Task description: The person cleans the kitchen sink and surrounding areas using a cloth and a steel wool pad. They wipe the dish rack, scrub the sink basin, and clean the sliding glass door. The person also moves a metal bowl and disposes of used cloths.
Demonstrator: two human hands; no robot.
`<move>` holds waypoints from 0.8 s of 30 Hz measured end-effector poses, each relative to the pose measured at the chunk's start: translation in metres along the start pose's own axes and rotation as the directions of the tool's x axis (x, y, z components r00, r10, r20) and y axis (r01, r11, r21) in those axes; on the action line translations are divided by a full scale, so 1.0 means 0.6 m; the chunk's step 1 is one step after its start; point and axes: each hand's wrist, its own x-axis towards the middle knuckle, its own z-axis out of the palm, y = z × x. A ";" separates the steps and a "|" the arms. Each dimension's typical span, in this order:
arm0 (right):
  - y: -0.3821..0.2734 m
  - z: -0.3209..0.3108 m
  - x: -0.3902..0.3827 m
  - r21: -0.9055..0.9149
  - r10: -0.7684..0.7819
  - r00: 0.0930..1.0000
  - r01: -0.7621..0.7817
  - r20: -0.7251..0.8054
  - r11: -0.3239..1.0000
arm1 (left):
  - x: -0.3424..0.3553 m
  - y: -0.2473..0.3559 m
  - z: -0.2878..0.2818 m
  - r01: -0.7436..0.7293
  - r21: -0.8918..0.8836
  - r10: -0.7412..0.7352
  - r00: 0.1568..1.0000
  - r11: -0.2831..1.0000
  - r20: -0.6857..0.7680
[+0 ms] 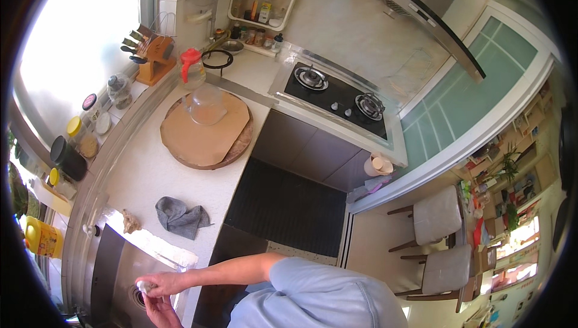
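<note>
Together, two hands (164, 282) (161, 312), one whitish lump (143, 286) held

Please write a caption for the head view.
Right hand holds a small pale item above the sink, left hand beside it.

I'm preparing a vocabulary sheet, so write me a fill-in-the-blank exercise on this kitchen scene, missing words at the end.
1. With the left hand close by, the right hand holds a small ____ item above the sink.
2. The cloth on the counter between the round board and the sink is ____.
3. The pitcher near the board has a lid coloured ____.
4. The cooktop has ____ burners.

Missing words: white; grey; red; two.
</note>
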 end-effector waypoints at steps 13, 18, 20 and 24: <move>0.056 -0.054 0.060 0.171 0.070 0.967 -0.028 -0.245 0.985 | 0.043 0.017 0.056 0.035 0.305 0.017 0.986 0.952 -0.165; 0.046 -0.066 0.066 0.232 0.118 0.953 -0.052 -0.280 0.971 | 0.048 0.019 0.026 0.051 0.307 0.021 0.974 0.950 -0.225; 0.049 -0.062 0.068 0.266 0.055 0.962 0.018 -0.266 0.964 | 0.045 0.019 -0.007 0.028 0.315 0.051 0.970 0.949 -0.240; 0.000 -0.061 0.062 0.465 0.204 0.971 -0.123 -0.128 0.877 | 0.045 0.027 -0.087 -0.051 0.232 0.090 0.983 0.971 -0.160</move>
